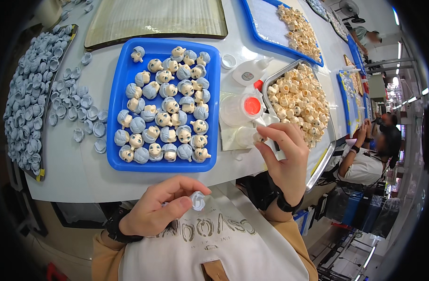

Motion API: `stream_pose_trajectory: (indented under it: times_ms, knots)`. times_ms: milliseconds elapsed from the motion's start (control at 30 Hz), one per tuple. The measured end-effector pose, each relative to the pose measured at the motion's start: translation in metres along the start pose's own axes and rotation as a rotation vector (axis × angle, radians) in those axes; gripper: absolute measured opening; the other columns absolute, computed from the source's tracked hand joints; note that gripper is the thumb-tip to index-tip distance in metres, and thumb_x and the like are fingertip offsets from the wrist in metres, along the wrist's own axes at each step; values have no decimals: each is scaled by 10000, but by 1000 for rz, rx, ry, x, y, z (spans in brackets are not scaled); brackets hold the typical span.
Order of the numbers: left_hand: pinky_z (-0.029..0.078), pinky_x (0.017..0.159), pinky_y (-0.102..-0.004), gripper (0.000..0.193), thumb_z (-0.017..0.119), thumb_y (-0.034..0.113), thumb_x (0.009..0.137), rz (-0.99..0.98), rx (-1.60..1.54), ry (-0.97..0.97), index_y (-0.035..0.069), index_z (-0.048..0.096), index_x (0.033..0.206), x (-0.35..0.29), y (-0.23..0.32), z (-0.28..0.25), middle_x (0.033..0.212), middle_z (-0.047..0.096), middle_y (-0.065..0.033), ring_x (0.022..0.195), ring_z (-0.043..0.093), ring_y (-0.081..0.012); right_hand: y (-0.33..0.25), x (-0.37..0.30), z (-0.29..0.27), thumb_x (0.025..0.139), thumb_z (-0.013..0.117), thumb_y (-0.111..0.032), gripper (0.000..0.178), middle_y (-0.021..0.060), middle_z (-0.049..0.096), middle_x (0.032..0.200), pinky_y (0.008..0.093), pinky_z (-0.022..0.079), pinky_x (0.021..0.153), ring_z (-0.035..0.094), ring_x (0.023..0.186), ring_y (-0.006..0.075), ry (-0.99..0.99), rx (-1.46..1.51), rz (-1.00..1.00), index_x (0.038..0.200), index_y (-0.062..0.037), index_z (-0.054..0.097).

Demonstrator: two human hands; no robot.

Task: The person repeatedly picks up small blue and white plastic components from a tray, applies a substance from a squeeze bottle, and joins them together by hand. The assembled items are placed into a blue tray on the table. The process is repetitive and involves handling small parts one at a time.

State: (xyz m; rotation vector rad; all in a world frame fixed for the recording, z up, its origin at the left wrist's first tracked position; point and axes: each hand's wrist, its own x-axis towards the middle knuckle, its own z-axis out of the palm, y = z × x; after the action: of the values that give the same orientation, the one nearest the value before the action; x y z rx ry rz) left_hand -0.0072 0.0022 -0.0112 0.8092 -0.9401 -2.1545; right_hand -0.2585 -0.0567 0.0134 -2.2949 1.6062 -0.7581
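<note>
My left hand (pixel 151 210) is closed low in front of the apron, its thumb and fingertips pinching a small light-blue doll hair shell (pixel 198 201). My right hand (pixel 289 152) is raised at the near edge of the metal tray, thumb and forefinger drawn together over the mouth of a small translucent pot (pixel 246 137). A small piece shows between those fingertips, too hidden to name. Ahead of my hands lies a blue tray (pixel 112 140) of small doll heads (pixel 169 105) with cream faces and light-blue hair, several rows of them.
Loose hair shells (pixel 76 100) lie left of the blue tray, beside a heaped tray (pixel 31 93). Cream head parts (pixel 301 100) fill a metal tray (pixel 326 157) at right. Near it stand a red-topped jar (pixel 235 110) and white bottle (pixel 252 71). Co-workers (pixel 369 166) sit far right.
</note>
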Motion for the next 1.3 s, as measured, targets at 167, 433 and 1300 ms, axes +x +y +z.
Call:
stream_pose_trajectory:
  times_ms: [167,433,1300]
  knots:
    - [382,772,-206,307,459,126,910,-87,-71,-65,-8,497,1184,-3,3,-6,1016,540,-19,882,483,-44,1,-4,1,649,697,22,255,93,593,870,349,443,695,552,801,268,27,12,27,885,-32,617]
    - [395,756,-210,340,480,104,879,-26,-99,37,-11,480,1199,-1,1,0,1013,564,-42,848,501,-54,4,-13,2,651,705,27,271,113,595,875,345,448,691,560,799,276,102,53,43,898,-19,603]
    - [386,629,-170,310,624,71,819,84,-88,217,-13,546,1107,6,-1,10,912,593,-10,699,496,-12,-37,-19,6,616,746,16,339,102,631,888,299,462,647,594,747,211,-35,719,-270,937,-10,640]
